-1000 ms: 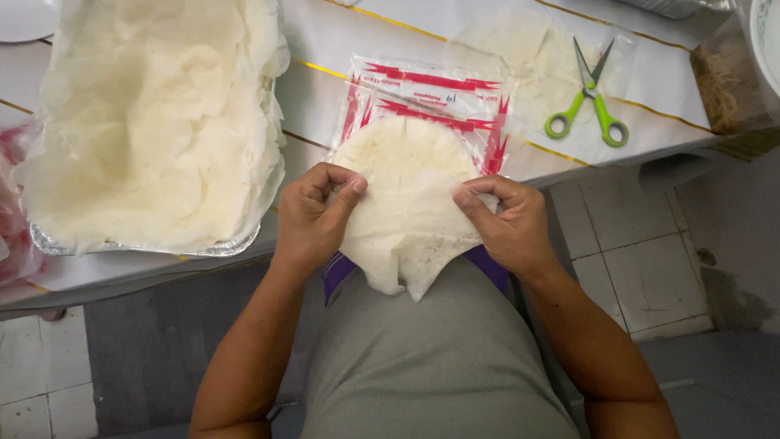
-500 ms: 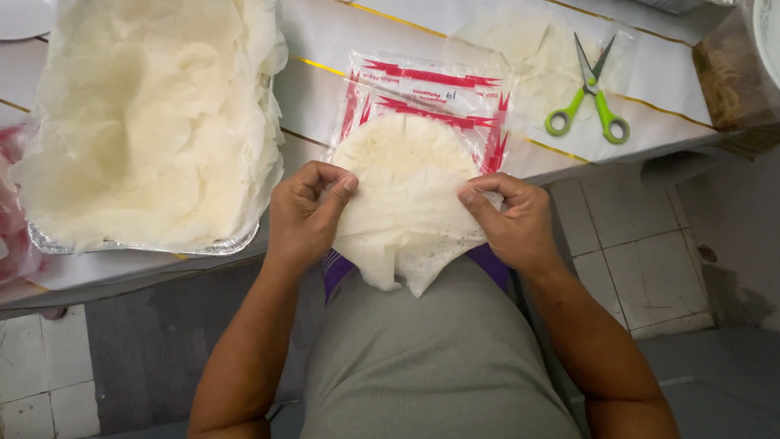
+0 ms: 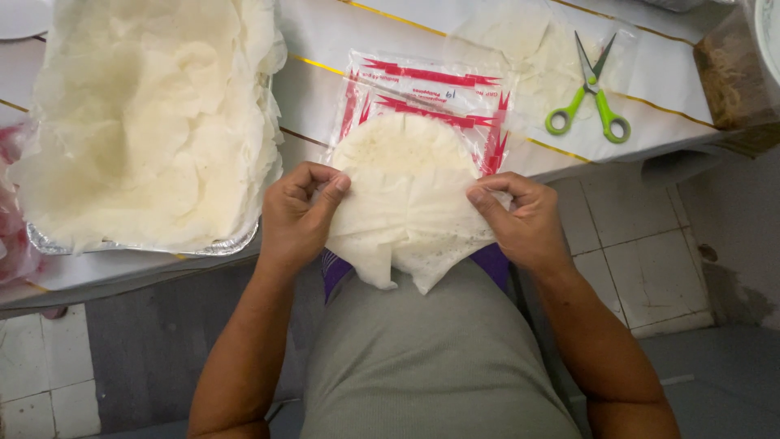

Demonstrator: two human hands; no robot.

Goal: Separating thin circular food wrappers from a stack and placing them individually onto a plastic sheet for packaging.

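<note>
At the worktop's near edge, both hands pinch the wrapper stack [image 3: 406,207]; left hand [image 3: 299,213] and right hand [image 3: 520,218] flank it, fingers clamped on opposite sides.

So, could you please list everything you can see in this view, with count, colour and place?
stack of thin round wrappers: one stack, cream-white, at the table's near edge, pinched on both sides and hanging over the edge
plastic bag: one, clear with red markings, under and behind the stack
foil tray: one, silver, left on the table, heaped with more cream-white sheets
scissors: one pair, green handles, right rear of the table
table: one, white cover with thin yellow lines
brown container: one, far right edge, contents unclear
floor tiles: pale, below right
left hand: pinching the stack's left edge
right hand: pinching the stack's right edge
</note>
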